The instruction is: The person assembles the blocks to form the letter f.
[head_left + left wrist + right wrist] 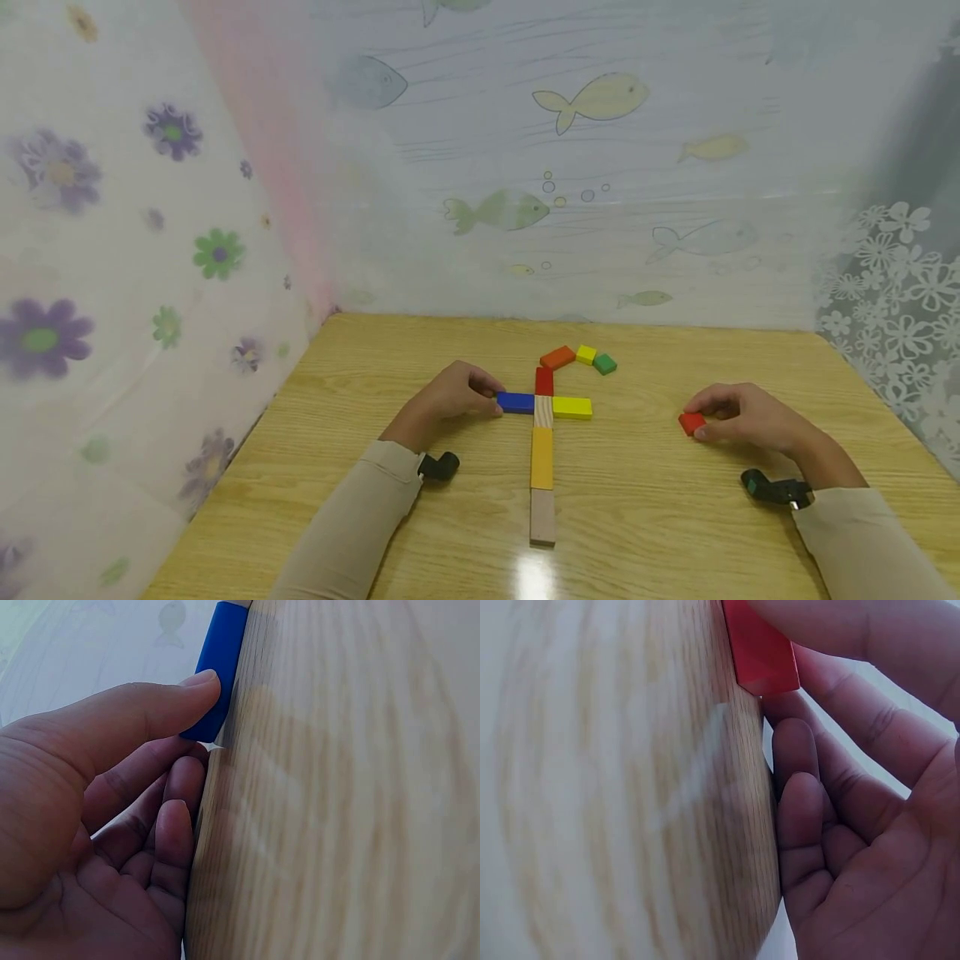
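Note:
At the table's middle, my left hand [459,392] pinches the outer end of a blue block [516,403], which lies flat against a striped wood block [543,412]. The left wrist view shows the thumb on the blue block [219,667]. Apart to the right, my right hand [757,417] grips a small red block [692,424] between thumb and fingers. In the right wrist view this red block [763,652] touches the tabletop, its far part hidden by the thumb. A yellow block [572,407] lies opposite the blue one, with a dark red block [544,381] above the striped block.
Below the striped block, an orange-yellow block [542,458] and a pale brown block [542,517] continue the column. An orange block [558,358], a small yellow block [587,354] and a green block [605,364] curve off its top. Patterned sheets [480,150] stand behind the wooden table [637,517].

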`<state>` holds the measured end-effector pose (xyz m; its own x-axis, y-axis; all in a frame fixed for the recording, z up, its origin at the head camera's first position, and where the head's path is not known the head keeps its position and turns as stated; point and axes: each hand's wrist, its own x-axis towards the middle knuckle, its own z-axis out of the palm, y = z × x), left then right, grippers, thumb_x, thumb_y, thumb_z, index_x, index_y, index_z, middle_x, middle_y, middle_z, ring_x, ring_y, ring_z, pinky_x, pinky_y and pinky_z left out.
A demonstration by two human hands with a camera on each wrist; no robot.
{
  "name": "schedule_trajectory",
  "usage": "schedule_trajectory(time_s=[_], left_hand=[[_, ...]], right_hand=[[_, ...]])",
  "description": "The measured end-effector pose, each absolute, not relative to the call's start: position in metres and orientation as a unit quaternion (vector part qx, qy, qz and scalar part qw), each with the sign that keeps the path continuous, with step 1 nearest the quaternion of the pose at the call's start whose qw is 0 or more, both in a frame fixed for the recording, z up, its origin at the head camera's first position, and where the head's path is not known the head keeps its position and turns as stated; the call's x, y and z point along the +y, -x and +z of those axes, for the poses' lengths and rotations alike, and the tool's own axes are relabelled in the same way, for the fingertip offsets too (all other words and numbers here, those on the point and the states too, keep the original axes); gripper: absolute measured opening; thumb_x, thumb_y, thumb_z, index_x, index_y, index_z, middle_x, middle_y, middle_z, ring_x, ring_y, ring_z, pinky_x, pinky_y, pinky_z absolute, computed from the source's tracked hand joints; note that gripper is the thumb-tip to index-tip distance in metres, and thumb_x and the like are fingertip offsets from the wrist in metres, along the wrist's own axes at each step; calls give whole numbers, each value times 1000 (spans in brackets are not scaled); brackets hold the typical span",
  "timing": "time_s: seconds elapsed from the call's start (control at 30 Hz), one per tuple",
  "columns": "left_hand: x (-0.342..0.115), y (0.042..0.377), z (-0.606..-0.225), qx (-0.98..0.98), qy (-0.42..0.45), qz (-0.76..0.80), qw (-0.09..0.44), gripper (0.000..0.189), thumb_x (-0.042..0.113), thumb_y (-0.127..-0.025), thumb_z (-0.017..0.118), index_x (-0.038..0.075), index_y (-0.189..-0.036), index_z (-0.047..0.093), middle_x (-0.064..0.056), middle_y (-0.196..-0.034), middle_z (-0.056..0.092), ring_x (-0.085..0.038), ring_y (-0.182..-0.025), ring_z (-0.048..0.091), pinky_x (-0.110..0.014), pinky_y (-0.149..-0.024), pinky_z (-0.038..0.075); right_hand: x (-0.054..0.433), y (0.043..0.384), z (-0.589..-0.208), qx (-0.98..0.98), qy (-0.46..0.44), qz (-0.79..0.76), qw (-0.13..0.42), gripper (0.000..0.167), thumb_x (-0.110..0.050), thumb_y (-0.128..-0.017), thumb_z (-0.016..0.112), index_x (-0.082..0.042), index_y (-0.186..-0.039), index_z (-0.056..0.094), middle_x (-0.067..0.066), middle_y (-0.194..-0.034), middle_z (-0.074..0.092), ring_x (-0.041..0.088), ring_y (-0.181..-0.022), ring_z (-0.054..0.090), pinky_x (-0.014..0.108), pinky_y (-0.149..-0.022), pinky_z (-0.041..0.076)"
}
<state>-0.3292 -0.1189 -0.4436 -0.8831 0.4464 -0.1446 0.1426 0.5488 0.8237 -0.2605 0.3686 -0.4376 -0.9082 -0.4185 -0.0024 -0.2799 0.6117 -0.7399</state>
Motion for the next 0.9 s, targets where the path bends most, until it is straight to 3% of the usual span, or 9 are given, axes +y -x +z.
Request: schedule_trajectory(time_s=[0.5, 0.9], left_hand=[[-120, 332, -446, 859, -178, 448, 173, 28, 21, -86, 87, 16, -113, 81, 0, -111, 74, -16, -100, 65, -35, -93, 56], [-120, 330, -445, 862, -181, 441, 171, 26, 22, -86, 86, 19, -111, 81, 2, -113, 74, -15, -102, 66, -38, -95, 56]], right_hand=[[367, 263, -432, 909, 170, -370, 91, 32, -24, -89, 84, -10, -116, 75, 8, -112, 72, 6, -90, 66, 24, -75, 54], [364, 269, -424, 911, 172, -364, 87, 35, -22, -90, 82, -7, -120, 74, 10, -112, 73, 9, -89, 68, 24, -75, 55]])
